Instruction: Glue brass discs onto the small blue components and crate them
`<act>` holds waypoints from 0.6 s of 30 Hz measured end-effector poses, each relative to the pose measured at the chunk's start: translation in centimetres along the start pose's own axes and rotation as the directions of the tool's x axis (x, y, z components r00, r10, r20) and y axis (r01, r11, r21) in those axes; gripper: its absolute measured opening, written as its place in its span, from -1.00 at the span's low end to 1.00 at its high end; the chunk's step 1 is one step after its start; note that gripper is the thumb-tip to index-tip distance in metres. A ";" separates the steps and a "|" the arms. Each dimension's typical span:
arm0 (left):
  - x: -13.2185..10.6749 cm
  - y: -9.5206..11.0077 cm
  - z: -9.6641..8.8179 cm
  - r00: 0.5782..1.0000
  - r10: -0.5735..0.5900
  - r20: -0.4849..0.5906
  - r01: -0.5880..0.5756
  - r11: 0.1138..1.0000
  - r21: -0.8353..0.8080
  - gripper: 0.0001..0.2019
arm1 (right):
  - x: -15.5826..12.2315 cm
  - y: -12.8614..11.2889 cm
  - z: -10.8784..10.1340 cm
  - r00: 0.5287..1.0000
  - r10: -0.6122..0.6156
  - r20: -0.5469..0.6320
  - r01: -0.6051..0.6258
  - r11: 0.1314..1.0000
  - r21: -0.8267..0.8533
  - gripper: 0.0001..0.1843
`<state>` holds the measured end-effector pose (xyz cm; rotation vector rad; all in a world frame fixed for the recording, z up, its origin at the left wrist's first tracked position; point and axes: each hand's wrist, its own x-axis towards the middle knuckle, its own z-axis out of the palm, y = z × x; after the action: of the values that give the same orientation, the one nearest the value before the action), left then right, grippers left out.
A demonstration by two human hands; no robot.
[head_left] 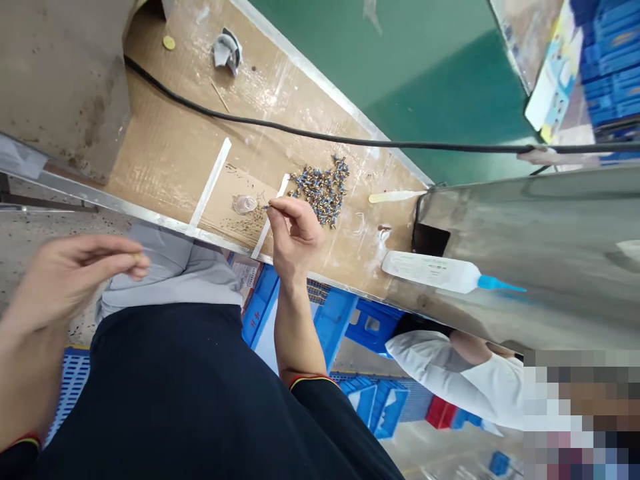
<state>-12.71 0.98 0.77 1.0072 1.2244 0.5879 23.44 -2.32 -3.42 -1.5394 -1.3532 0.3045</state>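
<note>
So, the right hand (pixel 299 230) pinches a tiny part (pixel 266 207) over the table (pixel 165 150), just right of the clear container (pixel 245 204), with piled small parts (pixel 323 190) farther right; near left, the left hand (pixel 75 277) hovers, fingertips together, whether gripping anything I can't tell.

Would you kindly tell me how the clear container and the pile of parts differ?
The clear container is one transparent piece; the pile of parts, many blue and golden pieces. The pile covers more bench than the container. The container sits between two white strips; the pile lies right of both. Both rest on the bench.
</note>
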 end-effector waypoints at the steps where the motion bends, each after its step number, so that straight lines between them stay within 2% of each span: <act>1: 0.5 -0.7 1.1 0.999 -0.037 0.016 0.038 0.996 -0.078 -0.87 | 0.0 0.0 0.1 1.000 -0.017 0.009 0.017 0.999 -0.029 -0.89; 4: 2.4 -1.5 4.6 0.992 -0.027 0.124 0.062 0.955 -0.289 -0.73 | 0.1 0.0 0.3 0.998 -0.037 0.048 0.043 0.991 -0.128 -0.84; 7: 4.1 -0.8 6.8 0.985 0.027 0.168 0.035 0.934 -0.355 -0.69 | 0.2 -0.1 0.4 0.994 -0.085 0.070 0.097 0.979 -0.180 -0.81; 12: 5.4 0.5 8.3 0.989 0.091 0.118 -0.047 0.941 -0.336 -0.73 | 0.2 -0.3 0.5 0.984 -0.162 0.067 0.173 0.958 -0.230 -0.81; 18: 6.5 -0.4 9.8 0.983 0.183 0.013 -0.172 0.942 -0.288 -0.77 | 0.1 -0.4 0.6 0.976 -0.204 0.073 0.215 0.953 -0.213 -0.83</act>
<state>-1.69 3.14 -2.58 0.8829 0.9843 0.8567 22.80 -1.97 -3.32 -1.5580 -1.6196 0.0617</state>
